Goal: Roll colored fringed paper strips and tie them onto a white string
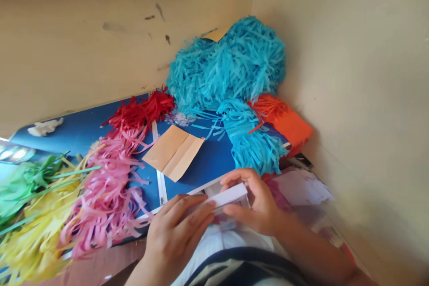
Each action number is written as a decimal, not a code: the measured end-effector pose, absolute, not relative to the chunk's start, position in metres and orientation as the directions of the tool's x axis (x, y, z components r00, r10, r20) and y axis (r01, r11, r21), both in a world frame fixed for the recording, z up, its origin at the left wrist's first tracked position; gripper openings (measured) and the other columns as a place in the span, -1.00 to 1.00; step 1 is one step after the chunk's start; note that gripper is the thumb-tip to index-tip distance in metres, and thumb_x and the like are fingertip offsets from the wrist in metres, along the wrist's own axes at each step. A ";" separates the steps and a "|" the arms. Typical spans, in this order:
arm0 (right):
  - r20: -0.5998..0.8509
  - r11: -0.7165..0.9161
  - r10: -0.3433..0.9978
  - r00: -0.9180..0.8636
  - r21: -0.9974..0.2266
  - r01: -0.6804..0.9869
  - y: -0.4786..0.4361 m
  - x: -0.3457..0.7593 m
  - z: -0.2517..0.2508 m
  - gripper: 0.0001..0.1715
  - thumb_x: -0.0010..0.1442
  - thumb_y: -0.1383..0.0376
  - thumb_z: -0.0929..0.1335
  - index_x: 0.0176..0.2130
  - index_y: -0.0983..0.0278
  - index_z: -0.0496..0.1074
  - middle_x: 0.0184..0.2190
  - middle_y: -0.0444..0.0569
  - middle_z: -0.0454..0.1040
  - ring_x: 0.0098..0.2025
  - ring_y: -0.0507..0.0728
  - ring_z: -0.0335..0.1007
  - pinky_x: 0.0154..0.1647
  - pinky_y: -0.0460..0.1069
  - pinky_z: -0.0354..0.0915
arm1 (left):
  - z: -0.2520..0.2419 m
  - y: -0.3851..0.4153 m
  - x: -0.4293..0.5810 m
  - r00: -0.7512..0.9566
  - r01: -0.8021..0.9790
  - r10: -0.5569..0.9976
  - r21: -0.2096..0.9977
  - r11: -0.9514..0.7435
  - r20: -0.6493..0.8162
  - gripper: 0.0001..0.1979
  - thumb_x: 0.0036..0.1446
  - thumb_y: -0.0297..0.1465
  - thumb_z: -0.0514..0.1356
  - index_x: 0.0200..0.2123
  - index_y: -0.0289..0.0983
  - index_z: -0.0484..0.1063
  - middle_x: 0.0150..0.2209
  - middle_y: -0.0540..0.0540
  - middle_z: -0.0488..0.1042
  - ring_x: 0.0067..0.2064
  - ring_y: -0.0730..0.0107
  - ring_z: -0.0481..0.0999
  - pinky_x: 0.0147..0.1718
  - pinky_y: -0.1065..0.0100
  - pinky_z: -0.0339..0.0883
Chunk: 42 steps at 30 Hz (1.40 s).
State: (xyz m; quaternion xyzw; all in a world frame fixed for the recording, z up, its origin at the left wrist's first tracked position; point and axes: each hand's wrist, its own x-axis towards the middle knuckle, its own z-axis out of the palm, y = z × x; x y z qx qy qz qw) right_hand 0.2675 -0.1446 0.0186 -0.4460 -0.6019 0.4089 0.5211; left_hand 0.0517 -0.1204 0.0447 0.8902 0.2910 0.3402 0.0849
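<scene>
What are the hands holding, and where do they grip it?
A small white paper piece, blurred. The left hand grips its left end, the right hand its right end.

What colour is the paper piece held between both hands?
White; the paper piece shows plainly in the head view.

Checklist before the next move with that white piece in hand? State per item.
1. Grip: left hand and right hand both hold the white piece: ok.
2. Its shape and folds readable: cannot tell, blurred.
3. Tan folded card flat on the blue table, apart from both hands: ok.
4. Pink strips kept on the table: not ok, some spill over the near edge.
5. Blue shred pile clear of right hand: cannot tell, very close.
</scene>
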 end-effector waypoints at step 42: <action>0.534 0.452 0.843 0.071 -0.773 0.445 -0.154 0.272 -0.006 -0.66 0.33 0.04 0.27 -0.22 0.23 0.44 -0.49 -0.10 0.54 -0.50 0.06 0.47 -0.46 -0.11 0.34 | 0.018 -0.124 0.046 0.327 0.408 0.721 0.597 -0.690 0.611 -0.82 0.20 -0.27 0.25 -0.20 -0.25 0.47 -0.47 -0.03 0.49 -0.49 0.43 0.46 -0.53 0.42 0.33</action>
